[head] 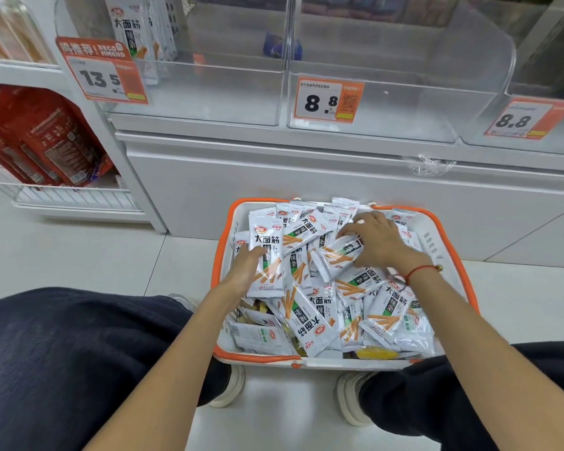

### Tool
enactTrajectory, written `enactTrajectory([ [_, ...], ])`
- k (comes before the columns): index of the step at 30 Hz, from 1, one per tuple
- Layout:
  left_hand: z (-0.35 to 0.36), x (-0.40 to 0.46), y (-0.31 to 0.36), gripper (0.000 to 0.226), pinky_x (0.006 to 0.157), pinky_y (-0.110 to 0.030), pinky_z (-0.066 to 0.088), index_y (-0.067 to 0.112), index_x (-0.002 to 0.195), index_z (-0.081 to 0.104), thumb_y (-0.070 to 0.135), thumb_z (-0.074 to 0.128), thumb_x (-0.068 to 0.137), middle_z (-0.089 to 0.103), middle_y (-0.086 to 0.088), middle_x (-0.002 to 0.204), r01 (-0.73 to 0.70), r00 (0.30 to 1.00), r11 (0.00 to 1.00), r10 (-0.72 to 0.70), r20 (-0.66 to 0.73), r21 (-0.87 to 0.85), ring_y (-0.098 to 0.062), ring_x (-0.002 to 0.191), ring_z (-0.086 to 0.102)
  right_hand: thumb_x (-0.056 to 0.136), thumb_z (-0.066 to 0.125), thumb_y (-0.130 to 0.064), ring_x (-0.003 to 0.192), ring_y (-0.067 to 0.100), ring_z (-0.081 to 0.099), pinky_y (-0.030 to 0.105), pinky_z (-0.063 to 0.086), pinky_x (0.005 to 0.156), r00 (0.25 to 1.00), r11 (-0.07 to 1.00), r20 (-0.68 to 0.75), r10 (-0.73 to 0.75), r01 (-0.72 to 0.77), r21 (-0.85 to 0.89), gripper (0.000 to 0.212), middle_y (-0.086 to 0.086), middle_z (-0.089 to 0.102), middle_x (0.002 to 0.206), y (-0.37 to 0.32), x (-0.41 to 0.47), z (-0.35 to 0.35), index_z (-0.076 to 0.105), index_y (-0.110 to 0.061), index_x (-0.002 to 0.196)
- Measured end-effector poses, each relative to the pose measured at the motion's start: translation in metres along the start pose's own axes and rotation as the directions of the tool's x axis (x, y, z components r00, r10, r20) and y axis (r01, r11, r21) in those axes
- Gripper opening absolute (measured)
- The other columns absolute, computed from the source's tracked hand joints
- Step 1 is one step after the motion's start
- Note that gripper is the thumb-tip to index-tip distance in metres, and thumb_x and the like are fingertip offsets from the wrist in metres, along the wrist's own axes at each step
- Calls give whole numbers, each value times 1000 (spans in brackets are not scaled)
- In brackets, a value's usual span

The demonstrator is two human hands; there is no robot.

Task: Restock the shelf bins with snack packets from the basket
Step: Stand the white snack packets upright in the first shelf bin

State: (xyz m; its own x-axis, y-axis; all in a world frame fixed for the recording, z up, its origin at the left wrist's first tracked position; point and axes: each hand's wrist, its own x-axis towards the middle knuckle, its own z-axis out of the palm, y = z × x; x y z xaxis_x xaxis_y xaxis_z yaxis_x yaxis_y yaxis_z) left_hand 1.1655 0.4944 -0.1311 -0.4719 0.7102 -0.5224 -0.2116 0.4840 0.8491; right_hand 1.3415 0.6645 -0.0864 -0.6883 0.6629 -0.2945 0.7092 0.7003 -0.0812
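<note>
A white basket with an orange rim point(218, 252) stands on the floor between my feet, heaped with several white snack packets point(313, 317). My left hand point(246, 266) holds an upright packet point(267, 252) at the basket's left side, fingers behind it. My right hand point(376, 239) lies on the pile at the upper right, fingers curled over a tilted packet point(337, 253). Above, the clear left shelf bin point(209, 92) holds a few of the same packets point(134, 30) at its back left. The middle bin point(404, 102) is nearly bare.
Price tags 13.5 point(103, 71), 8.8 point(328, 99) and 8.8 point(520, 120) hang on the bin fronts. A white cabinet point(274, 183) sits under the bins. Red packets point(43, 135) fill a wire rack at the left. My knees flank the basket.
</note>
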Motion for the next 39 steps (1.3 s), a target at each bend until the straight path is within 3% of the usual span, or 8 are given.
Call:
enactTrajectory([
  [5,5,0,3,42,105,-45,38,11,133,45,32,37,97,54,-13,132,65,997,994,-69,47,84,-33,119,51,70,79,-16,142,25,9,48,14,116,948,956,125,-291,283,77,67,-1,22,154,-41,1,-33,54,-41,126],
  [9,12,0,5,39,80,-37,42,10,111,58,34,32,94,66,-16,95,144,984,988,-138,109,-54,-28,85,58,72,68,0,142,23,14,40,17,115,896,897,87,-435,423,127,67,-1,20,156,-80,0,-24,56,-35,127],
  [14,11,1,4,51,71,-32,52,22,105,69,56,32,97,74,-8,98,158,972,956,-106,208,-248,-22,77,69,74,68,4,146,20,7,31,10,116,923,879,54,-382,344,331,91,3,10,159,-84,3,-9,26,-24,149],
  [19,10,-7,13,26,67,-29,49,15,101,63,32,45,95,68,-6,85,140,979,895,-62,192,-423,-20,69,61,74,70,2,144,23,14,38,21,116,981,772,-187,-48,155,616,92,6,18,155,-90,0,-20,22,-22,149],
  [24,-1,-18,47,24,64,-30,46,17,92,60,28,39,93,65,-6,79,28,995,897,18,99,-441,-21,66,59,97,48,-17,132,29,41,38,36,105,995,506,45,86,-82,859,45,14,40,146,-102,-6,-52,40,-3,139],
  [27,-19,-21,82,27,63,-29,45,15,95,58,32,37,91,61,-8,80,-84,994,914,105,30,-398,-21,66,57,98,43,-43,130,23,42,37,36,97,980,470,200,16,-184,863,48,3,40,146,-117,-5,-73,43,-18,139],
  [33,-71,-26,162,27,46,-17,40,17,79,55,29,35,94,61,1,58,-283,959,929,280,-48,-239,-13,50,53,99,35,-45,89,15,56,31,44,84,983,554,153,-106,-70,829,35,0,58,112,-159,23,-129,53,-22,119],
  [39,-127,-16,229,21,74,-32,45,19,85,58,30,41,92,66,-7,83,-380,921,899,345,-181,-219,-22,75,58,98,40,-29,66,11,45,29,42,76,990,625,-21,-143,106,773,15,-5,48,71,-221,67,-199,51,-19,101],
])
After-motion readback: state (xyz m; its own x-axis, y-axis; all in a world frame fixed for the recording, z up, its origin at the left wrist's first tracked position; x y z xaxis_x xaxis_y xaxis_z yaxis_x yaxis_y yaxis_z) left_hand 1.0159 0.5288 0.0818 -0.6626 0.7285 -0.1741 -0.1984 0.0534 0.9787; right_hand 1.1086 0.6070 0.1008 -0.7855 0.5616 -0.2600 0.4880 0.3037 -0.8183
